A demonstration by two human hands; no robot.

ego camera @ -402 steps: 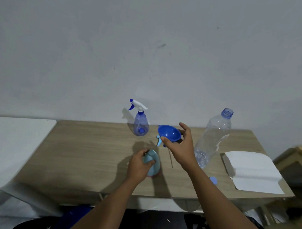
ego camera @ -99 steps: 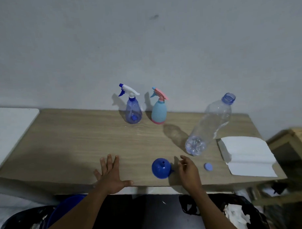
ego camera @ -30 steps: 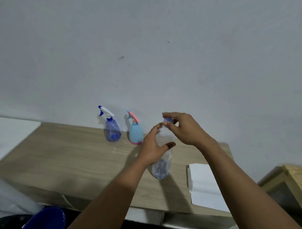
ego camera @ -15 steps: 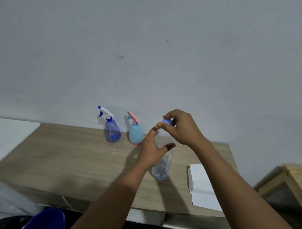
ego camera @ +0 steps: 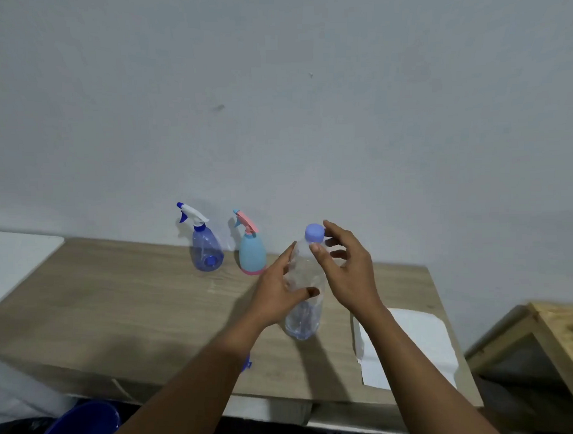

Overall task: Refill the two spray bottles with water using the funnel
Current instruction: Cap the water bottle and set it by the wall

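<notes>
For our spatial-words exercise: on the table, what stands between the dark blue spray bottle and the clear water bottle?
The head view shows the pink-topped spray bottle between the dark blue spray bottle and the water bottle.

Layout of the table [ego camera: 119, 303], seen from the head. At the rear edge, against the wall, stand the left spray bottle [ego camera: 205, 249] and, just beside it, the right spray bottle [ego camera: 252, 253]. In front of them and further right stands the water bottle [ego camera: 304, 313], upright, with the cap [ego camera: 314, 232] on its neck. The left hand [ego camera: 278, 295] wraps the bottle's left side. The right hand [ego camera: 349, 273] sits right of the cap; contact cannot be confirmed. A paper stack [ego camera: 422, 338] lies at the table's right end. A basin [ego camera: 81, 428] sits below the front edge, to the left.
</notes>
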